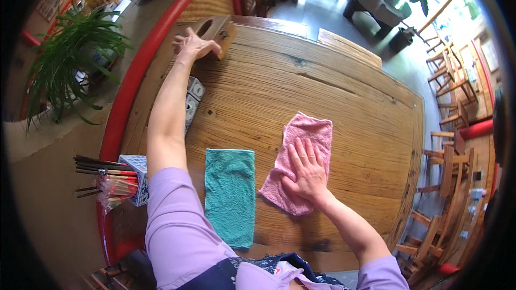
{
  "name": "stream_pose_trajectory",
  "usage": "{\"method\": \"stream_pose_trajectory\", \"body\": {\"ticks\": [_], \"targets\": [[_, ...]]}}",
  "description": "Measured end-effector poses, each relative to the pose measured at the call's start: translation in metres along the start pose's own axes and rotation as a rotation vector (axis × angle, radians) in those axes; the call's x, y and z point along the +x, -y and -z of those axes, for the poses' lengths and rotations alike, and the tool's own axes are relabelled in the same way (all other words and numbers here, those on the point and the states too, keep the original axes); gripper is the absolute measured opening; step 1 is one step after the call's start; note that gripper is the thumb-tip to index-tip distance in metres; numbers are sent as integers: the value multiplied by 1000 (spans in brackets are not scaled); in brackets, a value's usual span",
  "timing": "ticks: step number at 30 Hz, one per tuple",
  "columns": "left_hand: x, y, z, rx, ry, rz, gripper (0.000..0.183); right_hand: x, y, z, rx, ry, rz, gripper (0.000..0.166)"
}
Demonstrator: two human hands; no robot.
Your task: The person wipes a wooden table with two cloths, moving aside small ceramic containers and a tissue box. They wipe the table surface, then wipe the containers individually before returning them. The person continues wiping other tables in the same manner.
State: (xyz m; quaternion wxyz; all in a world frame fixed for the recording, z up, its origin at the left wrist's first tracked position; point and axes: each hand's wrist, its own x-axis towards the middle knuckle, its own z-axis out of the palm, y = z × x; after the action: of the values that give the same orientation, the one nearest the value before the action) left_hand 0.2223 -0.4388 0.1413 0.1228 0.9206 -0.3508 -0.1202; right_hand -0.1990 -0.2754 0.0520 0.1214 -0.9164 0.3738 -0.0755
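Observation:
My right hand point(308, 169) lies flat, fingers a little spread, on a pink cloth point(318, 129) on the wooden table point(363, 137). At the table's far left corner my left hand point(195, 46) is at a wooden box point(217, 28) with an oval opening, thumb at its near edge and fingers apart; whether it grips the box is unclear. A teal cloth point(229, 197) is spread flat near the front edge. Blue-and-white patterned containers point(195, 90) stand beside my left forearm, partly hidden by it.
At the left, a blue-and-white holder point(141, 179) contains chopsticks point(107, 171) and wrapped items. A curved red rail point(129, 84) borders the table's left side, with a leafy potted plant point(76, 56) beyond. Wooden chairs point(455, 80) stand to the right, a bench point(350, 48) at the far edge.

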Motion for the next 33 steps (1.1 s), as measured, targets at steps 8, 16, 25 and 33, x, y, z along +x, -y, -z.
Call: {"method": "stream_pose_trajectory", "body": {"ticks": [8, 16, 25, 33], "targets": [[-207, -182, -88, 99, 204, -778, 133, -5, -3, 1, -8, -34, -13, 88], [-317, -183, -142, -382, 167, -1062, 149, -9, -5, -10, -50, -283, 170, 72], [-382, 129, -117, -25, 0, -704, 71, -9, -3, -11, 56, -142, 31, 83], [-303, 66, -141, 178, -64, -728, 62, -8, -6, -13, 45, -86, 1, 85]]}}
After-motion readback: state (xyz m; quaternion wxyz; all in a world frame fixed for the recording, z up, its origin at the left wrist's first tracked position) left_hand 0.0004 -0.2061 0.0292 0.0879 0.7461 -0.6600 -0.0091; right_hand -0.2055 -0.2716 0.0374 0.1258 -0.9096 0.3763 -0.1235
